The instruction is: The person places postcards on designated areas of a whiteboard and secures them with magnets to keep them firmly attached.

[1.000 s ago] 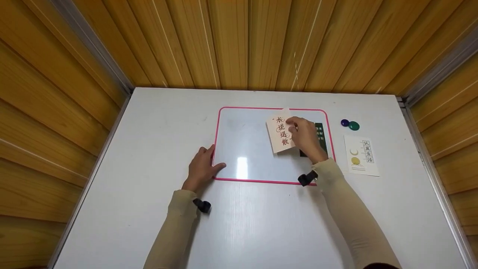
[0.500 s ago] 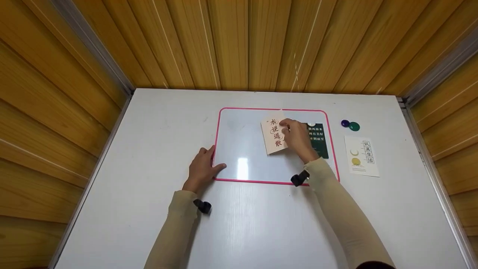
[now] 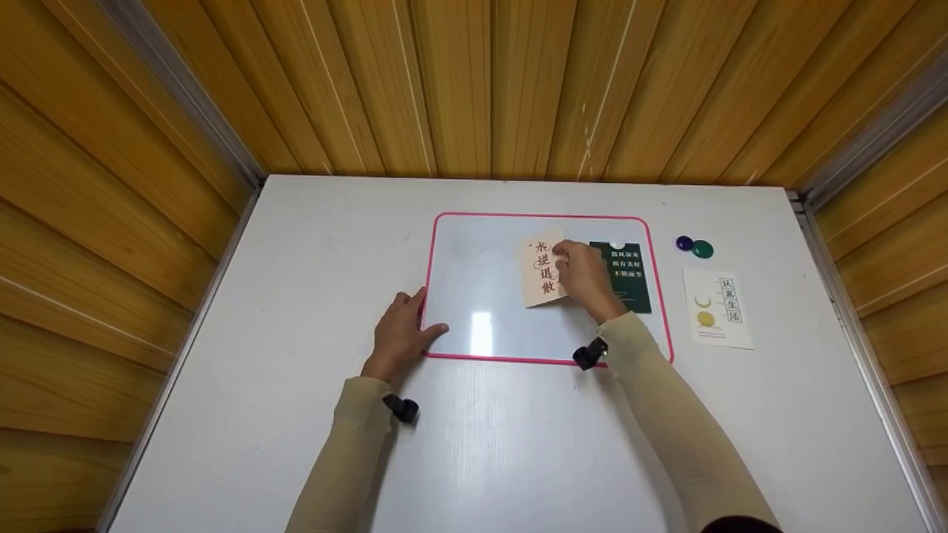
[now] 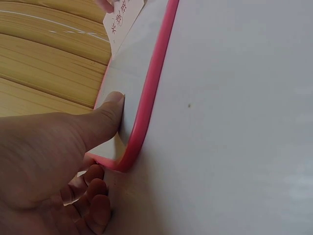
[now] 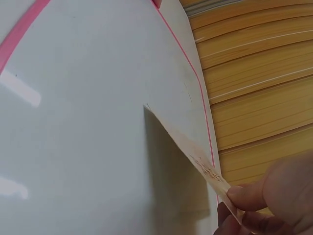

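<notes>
A whiteboard (image 3: 474, 274) with a pink frame lies on the table. My left hand (image 3: 400, 329) holds its near left corner; in the left wrist view the thumb (image 4: 110, 110) presses on the board's face and the other fingers curl beside the edge. Between thumb and fingers, my right hand (image 3: 585, 277) pinches the right side of a cream card (image 3: 538, 270) with red Chinese writing. The right wrist view has this card (image 5: 181, 142) slanting over the board, its far corner low and its shadow beneath. A dark green card (image 3: 629, 285) with white writing lies on the board's right part, partly behind the right hand.
To the right of the board a white card (image 3: 718, 311) with a yellow moon drawing lies on the table (image 3: 474, 444). Beyond it are a purple round magnet (image 3: 684, 243) and a green one (image 3: 702, 249), side by side. Wood-patterned walls (image 3: 474, 89) enclose the table.
My right hand has carried the cream card leftward and lowered it toward the board, uncovering more of the green card. The left hand has stayed at the corner.
</notes>
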Demonstrator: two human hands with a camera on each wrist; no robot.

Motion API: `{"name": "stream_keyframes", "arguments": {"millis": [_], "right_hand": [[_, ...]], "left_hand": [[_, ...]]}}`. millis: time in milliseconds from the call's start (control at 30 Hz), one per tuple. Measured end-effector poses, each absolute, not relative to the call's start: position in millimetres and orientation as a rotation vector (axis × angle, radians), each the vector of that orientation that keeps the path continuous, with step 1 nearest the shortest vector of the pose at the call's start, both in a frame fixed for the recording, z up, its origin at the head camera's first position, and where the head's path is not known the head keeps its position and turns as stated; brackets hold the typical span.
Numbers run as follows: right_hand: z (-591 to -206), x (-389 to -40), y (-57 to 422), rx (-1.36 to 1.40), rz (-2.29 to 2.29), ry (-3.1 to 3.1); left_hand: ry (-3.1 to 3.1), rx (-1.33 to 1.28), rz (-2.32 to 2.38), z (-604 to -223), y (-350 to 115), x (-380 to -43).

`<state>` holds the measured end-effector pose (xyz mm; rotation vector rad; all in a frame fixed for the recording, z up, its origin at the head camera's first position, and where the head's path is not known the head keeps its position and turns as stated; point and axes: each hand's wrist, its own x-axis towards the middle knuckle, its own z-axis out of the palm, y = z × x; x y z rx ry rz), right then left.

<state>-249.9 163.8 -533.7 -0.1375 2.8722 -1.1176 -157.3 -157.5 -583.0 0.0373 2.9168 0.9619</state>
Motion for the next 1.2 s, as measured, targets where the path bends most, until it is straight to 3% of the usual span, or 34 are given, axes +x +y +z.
{"name": "stream_keyframes", "arguments": {"millis": [1200], "right_hand": [[-545.8, -239.5, 147.7, -0.105, -0.757, 2.920]], "left_hand": [[2.925, 0.062, 0.960, -583.6, -159.4, -157.0]]}}
